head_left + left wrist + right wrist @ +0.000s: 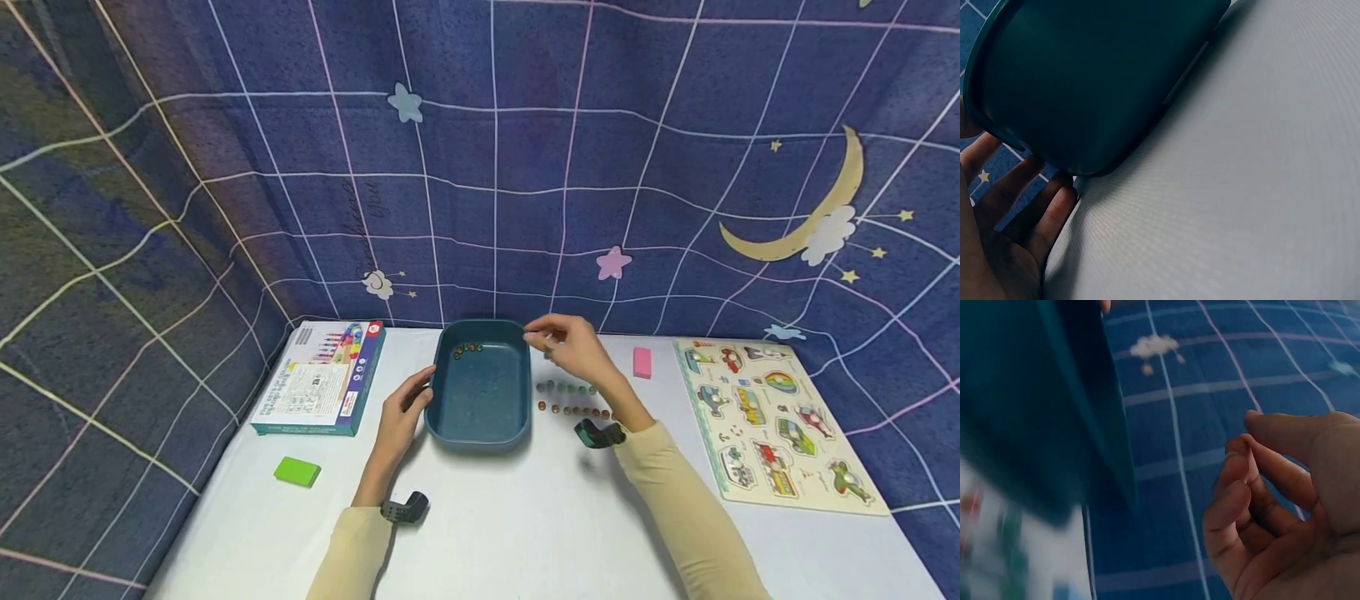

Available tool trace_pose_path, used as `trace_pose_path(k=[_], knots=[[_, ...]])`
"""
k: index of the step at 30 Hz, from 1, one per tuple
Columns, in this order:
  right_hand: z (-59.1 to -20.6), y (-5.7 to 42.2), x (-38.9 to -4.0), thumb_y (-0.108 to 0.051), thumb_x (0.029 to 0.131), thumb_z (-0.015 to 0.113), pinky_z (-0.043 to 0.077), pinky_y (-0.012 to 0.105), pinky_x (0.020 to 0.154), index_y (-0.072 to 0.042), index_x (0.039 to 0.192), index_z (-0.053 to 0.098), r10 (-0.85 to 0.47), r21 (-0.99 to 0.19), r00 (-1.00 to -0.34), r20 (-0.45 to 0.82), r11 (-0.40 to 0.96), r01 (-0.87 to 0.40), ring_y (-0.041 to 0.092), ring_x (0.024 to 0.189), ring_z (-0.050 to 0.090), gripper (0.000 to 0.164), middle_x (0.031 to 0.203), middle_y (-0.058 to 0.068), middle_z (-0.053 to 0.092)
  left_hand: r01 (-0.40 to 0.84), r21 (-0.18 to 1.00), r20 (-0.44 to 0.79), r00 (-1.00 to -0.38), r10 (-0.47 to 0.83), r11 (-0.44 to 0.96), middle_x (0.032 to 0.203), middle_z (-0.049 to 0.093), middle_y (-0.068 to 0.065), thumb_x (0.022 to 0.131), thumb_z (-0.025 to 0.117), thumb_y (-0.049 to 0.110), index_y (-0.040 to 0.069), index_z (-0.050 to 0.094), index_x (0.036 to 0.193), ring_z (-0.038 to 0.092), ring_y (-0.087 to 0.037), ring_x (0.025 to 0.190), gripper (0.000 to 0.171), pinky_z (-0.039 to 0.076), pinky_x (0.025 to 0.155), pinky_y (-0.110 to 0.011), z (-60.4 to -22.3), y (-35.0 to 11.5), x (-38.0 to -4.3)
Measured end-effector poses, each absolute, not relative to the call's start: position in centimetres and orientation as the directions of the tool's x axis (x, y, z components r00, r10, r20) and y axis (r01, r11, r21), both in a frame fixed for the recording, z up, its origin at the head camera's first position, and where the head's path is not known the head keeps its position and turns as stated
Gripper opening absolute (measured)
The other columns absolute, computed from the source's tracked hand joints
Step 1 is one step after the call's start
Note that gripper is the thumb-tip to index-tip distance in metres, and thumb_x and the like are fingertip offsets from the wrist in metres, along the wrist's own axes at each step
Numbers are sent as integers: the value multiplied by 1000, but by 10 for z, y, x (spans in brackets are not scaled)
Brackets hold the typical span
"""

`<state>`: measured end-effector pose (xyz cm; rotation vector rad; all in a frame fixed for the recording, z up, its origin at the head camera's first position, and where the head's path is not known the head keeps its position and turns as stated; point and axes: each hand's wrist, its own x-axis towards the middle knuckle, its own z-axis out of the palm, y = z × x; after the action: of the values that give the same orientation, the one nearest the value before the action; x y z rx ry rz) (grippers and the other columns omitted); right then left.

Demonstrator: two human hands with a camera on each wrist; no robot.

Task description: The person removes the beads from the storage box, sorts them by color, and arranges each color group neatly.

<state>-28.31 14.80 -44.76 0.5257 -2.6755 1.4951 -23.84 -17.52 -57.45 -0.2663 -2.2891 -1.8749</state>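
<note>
A dark teal plastic tub (483, 429) stands on the white table, with several small multicoloured marbles (471, 347) at its far left inside. My left hand (401, 419) rests against the tub's left side; in the left wrist view its fairly straight fingers (1054, 215) touch the outer wall. Beyond the tub's right rim hovers my right hand (573, 346), its fingers loosely bent. A gap shows between thumb and index finger in the right wrist view, and I see nothing held there. Nearer me lie a row of pale greenish marbles (567, 388) and a row of reddish marbles (577, 411).
A boxed set (318, 379) and a green block (297, 472) lie to the left. On the right are a pink block (642, 362) and a wooden picture puzzle board (780, 425). A blue patterned curtain (495, 167) hangs behind the table.
</note>
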Motion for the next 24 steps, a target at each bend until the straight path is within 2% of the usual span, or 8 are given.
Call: trace_pose_path(k=[3,7,14,18,24], knots=[[-448,110,-304,-24,101,73,51,26,58,-8,119,78,-327,-820,-930,166,479,-315,17,67,66,25,95,12,78,254,947,251,-967,39,196,154,62,-15,108,60,17,11,62,148,59,-37,143,41,47,107,-9,-575,-174,-239],[-461,68,-330,-21,98,76,50,21,60,-8,118,79,-387,-752,-909,155,551,-362,10,67,66,24,93,12,80,255,947,253,-967,36,198,153,62,-16,108,59,17,11,62,148,60,-38,142,41,49,105,-9,-576,-174,-240],[-493,32,-352,-7,95,77,54,21,54,-3,116,80,-428,-705,-903,51,625,-336,16,60,70,22,87,16,80,259,947,257,-966,39,188,152,62,-17,107,60,17,11,63,147,60,-39,141,41,49,104,-9,-576,-176,-239],[-507,25,-355,-10,93,80,53,20,63,-8,112,82,-427,-624,-904,31,698,-351,11,66,64,19,87,9,79,264,947,261,-965,41,185,152,62,-18,107,60,15,10,62,147,60,-40,140,41,50,104,-10,-575,-175,-238],[-516,15,-355,-16,91,83,61,33,82,-11,107,84,-446,-540,-894,53,740,-401,21,88,74,17,95,6,83,265,943,262,-964,41,202,153,61,-18,108,59,15,11,61,148,60,-40,141,41,49,105,-9,-574,-176,-238]])
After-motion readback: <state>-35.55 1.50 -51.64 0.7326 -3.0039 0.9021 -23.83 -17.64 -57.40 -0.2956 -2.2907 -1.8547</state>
